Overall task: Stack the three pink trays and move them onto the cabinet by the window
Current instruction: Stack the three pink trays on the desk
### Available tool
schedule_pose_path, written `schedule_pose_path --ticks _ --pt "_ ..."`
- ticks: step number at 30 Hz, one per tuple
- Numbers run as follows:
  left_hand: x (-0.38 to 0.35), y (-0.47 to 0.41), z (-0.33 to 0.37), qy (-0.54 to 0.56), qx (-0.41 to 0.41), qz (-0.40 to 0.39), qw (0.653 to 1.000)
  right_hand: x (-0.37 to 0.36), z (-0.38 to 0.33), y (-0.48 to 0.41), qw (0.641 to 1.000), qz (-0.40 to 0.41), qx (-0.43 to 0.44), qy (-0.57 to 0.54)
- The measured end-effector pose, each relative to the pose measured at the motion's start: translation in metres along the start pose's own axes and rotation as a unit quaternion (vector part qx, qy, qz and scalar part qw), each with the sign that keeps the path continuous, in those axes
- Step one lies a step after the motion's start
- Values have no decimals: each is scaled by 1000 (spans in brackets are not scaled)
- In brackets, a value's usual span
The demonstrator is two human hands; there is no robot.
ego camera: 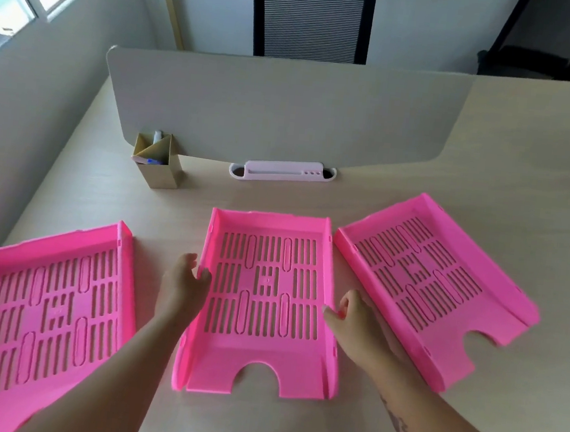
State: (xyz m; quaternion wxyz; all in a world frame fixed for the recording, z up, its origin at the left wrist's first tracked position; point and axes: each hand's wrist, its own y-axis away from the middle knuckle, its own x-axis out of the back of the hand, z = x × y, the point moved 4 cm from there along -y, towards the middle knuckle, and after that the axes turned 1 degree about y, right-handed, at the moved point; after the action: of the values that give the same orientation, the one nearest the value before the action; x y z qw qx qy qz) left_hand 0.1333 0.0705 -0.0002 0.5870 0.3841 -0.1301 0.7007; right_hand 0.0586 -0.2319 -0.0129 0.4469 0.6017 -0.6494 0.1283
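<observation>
Flanking the middle tray (262,305) near the worktop's (489,202) front edge, left hand (183,284) and right hand (353,319) show part-open grips touching its side walls, nothing lifted; recommend closing evenly at mid-length, lifting level onto a neighbouring tray, notches aligned.

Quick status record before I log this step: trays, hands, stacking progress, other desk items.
trays: three pink, flat on the desk, none stacked
left tray: apart, untouched
middle tray: between both hands
right tray: angled, close beside the middle one
left hand: fingers on the middle tray's left wall
right hand: at the middle tray's right wall, grip unclear
other items: pen holder, white cable tray, divider panel
</observation>
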Motion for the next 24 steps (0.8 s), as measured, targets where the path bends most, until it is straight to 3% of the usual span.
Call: schedule_pose_path --ticks 5,11,17,21,24 --pt "-12 13 66 5 -98 61 993 78 7 -39 996 83 36 16" --pt "-90 56 152 43 -149 19 988 169 64 -92 991 120 40 47" --pt "-178 94 192 72 -65 -28 995 224 132 -125 977 159 24 138" --pt "-228 110 184 79 42 -74 993 228 172 -139 983 110 -30 146" --pt "-253 122 174 50 70 -115 990 224 190 -142 985 89 -42 138"
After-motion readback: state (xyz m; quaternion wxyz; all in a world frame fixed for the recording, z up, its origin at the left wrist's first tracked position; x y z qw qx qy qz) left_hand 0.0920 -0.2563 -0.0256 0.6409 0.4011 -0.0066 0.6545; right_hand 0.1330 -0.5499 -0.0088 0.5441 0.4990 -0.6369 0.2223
